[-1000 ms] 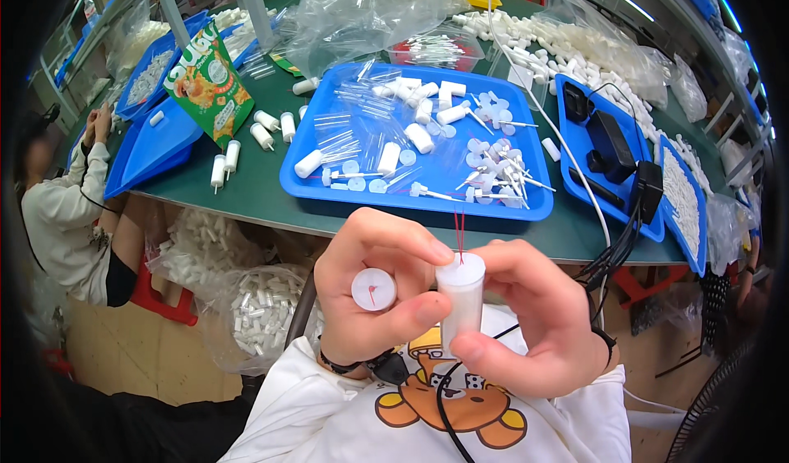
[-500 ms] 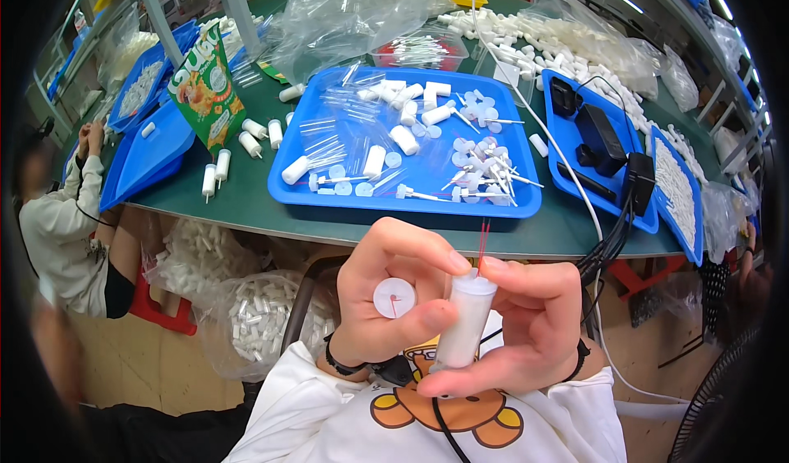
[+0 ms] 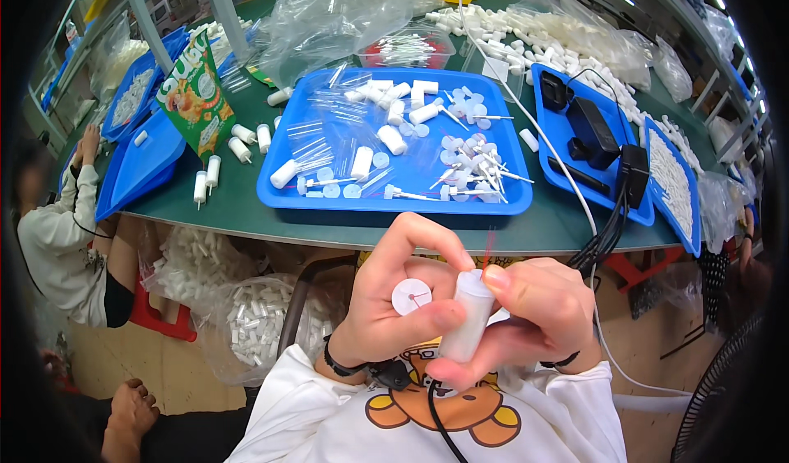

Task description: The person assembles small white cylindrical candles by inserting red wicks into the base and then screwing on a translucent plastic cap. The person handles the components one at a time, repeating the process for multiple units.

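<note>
In front of my chest I hold a small white plastic cylinder (image 3: 465, 325), tilted slightly, between both hands. The thumb and fingers of my left hand (image 3: 374, 315) are closed on its left side. A round white disc (image 3: 412, 297) with a thin reddish line on its face also sits in that hand, against the fingers. My right hand (image 3: 552, 303) presses its thumb at the cylinder's capped upper end, with its other fingers near the bottom. Thin red strands (image 3: 491, 248) stick up from the top. Part of the cap is hidden by my fingertips.
A blue tray (image 3: 394, 207) on the green table (image 3: 329, 226) holds cylinders, clear tubes, discs and stemmed parts. Right of it, another blue tray (image 3: 596, 185) holds black adapters. A green snack bag (image 3: 196, 101) stands left. A white cable (image 3: 567, 175) crosses the table. Co-workers sit at left.
My right thumb has moved onto the cylinder's top, and its fingers have curled more. The disc in my left hand has turned slightly. A co-worker's hand now shows at lower left.
</note>
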`<state>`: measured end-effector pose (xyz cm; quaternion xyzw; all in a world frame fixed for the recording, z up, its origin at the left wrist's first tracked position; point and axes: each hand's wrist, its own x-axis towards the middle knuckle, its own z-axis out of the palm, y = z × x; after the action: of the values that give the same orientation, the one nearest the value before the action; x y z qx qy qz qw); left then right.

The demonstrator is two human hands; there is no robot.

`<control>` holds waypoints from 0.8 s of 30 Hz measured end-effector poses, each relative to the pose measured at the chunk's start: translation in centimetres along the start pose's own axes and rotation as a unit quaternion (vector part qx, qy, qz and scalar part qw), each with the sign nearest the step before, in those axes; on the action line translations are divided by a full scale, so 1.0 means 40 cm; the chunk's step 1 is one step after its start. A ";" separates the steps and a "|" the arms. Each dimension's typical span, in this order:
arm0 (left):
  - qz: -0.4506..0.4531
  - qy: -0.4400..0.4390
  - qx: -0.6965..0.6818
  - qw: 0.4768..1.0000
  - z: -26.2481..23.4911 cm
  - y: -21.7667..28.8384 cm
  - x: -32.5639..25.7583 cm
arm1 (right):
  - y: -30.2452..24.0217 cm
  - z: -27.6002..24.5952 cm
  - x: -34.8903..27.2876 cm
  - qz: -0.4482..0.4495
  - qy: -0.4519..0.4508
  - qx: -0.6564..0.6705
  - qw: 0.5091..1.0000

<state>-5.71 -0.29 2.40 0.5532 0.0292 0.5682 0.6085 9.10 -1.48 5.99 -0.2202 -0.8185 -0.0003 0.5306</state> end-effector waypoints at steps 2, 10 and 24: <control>0.000 0.007 -0.009 1.000 0.005 -0.001 0.001 | 0.004 0.001 0.001 0.004 0.002 0.017 1.000; -0.074 0.001 -0.053 0.996 0.005 0.001 0.004 | 0.014 0.004 -0.008 0.008 0.004 0.063 0.998; -0.073 0.066 -0.003 0.995 0.019 -0.002 -0.004 | 0.029 0.018 -0.023 0.035 0.036 0.140 0.989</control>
<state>-5.21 -0.88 2.54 0.5088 0.1075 0.5578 0.6469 9.20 -0.60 4.62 -0.1718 -0.7828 0.1251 0.5849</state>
